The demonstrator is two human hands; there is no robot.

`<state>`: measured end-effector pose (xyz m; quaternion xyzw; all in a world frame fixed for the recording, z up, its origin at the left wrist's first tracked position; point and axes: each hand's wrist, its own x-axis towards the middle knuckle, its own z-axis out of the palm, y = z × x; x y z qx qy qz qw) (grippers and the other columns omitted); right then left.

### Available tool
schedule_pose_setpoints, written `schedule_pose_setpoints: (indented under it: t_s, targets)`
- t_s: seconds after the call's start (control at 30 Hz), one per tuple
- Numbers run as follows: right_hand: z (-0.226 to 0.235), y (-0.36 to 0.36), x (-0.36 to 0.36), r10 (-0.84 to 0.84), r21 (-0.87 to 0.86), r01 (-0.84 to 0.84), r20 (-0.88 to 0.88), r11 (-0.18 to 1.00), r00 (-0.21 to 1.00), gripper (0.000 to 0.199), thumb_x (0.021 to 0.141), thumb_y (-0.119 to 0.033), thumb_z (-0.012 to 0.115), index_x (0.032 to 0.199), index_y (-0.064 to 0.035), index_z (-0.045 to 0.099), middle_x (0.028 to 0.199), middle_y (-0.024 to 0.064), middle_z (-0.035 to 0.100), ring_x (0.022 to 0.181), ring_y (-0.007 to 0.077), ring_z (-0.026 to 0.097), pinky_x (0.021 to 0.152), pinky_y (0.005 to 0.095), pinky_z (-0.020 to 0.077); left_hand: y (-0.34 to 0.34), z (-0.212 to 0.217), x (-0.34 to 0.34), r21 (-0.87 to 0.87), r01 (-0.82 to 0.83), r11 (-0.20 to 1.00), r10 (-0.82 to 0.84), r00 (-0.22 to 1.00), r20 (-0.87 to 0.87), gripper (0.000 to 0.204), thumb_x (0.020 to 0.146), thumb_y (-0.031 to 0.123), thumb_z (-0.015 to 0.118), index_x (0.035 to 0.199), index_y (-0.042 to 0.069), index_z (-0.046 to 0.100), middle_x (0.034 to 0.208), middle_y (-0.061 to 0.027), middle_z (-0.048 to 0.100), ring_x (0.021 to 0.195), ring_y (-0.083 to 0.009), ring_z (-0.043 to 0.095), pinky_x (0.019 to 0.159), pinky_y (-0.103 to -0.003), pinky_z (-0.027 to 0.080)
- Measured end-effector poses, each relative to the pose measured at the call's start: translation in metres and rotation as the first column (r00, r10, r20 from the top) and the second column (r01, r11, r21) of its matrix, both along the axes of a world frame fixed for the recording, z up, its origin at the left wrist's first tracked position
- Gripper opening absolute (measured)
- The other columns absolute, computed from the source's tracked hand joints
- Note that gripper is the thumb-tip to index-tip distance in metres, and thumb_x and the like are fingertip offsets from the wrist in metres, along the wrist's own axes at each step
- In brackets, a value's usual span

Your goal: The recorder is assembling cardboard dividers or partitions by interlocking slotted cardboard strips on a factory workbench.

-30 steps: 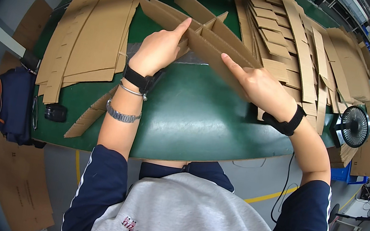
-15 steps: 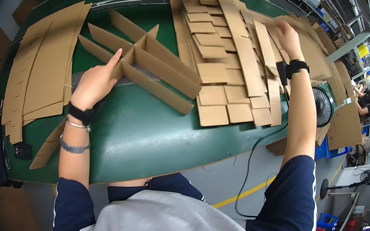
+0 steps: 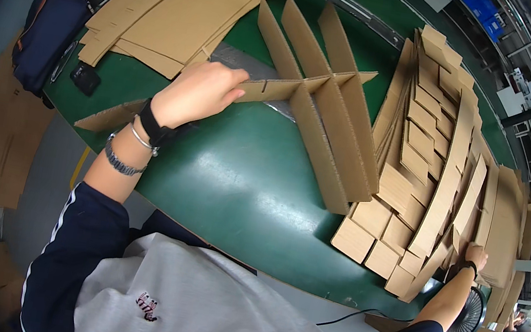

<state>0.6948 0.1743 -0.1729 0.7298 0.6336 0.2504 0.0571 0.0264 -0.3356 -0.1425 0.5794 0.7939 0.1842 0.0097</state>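
Clearly, the two hands are far apart. The left hand [image 3: 199,91] is left of centre in the frame, its fingers bent over the near-left end of a cardboard divider [image 3: 284,90], where thumb and fingertips close on the crosspiece. The right hand [image 3: 475,256] is at the lower right, against the right-hand edge of a heap of cardboard strips [image 3: 432,185]; its fingers are partly hidden, so I cannot tell whether they are clamped on anything.

The divider occupies the upper middle of the frame, to the right of the left hand and well to the left of the right hand. It stands on edge, three long strips crossing the single crosspiece, their ends reaching toward the top of the frame and down toward the lower middle. One slot in the crosspiece, just beside the left hand, has no strip in it. The divider's lower right ends come close to the heap; whether they touch is unclear.

All of this is on a green table [image 3: 228,181]. Flat cardboard sheets [image 3: 186,11] lie at the upper left, and a loose notched strip [image 3: 107,116] is near the left wrist. A round black fan [image 3: 467,317] is just below the right hand.
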Motion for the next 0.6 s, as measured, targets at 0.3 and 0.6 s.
schedule_pose_setpoints:
  t_s: [0.3, 0.6]
  targets:
    - [0.115, -0.064, -0.149, 0.755, 0.536, -0.586, -0.162, 0.608, 0.635, 0.034, 0.099, -0.026, 0.055, 0.121, -0.0005, 0.059, 0.099, 0.0236, 0.068, 0.092, 0.0395, 0.066, 0.078, 0.0451, 0.0519, 0.046, 0.005, -0.015, -0.022, 0.169, 0.985, -0.170, 0.985, -0.013, 0.026, 0.083, 0.019, 0.067, 0.101, 0.001, 0.068, 0.088, -0.0209, 0.069, 0.084, -0.0380, 0.067, 0.075, -0.045, 0.053]
    - [0.129, -0.320, -0.366, 0.073, 0.168, -0.941, -0.986, 0.295, -0.153, 0.043, 0.095, -0.014, 0.065, 0.133, 0.0026, 0.052, 0.117, 0.0066, 0.065, 0.104, 0.0104, 0.061, 0.092, 0.0255, 0.0490, 0.041, 0.055, -0.009, 0.623, -0.125, 0.772, -0.483, 0.523, 0.702, 0.073, 0.094, 0.043, 0.064, 0.144, -0.001, 0.034, 0.112, -0.0164, 0.066, 0.081, -0.0204, 0.070, 0.074, -0.033, 0.057]
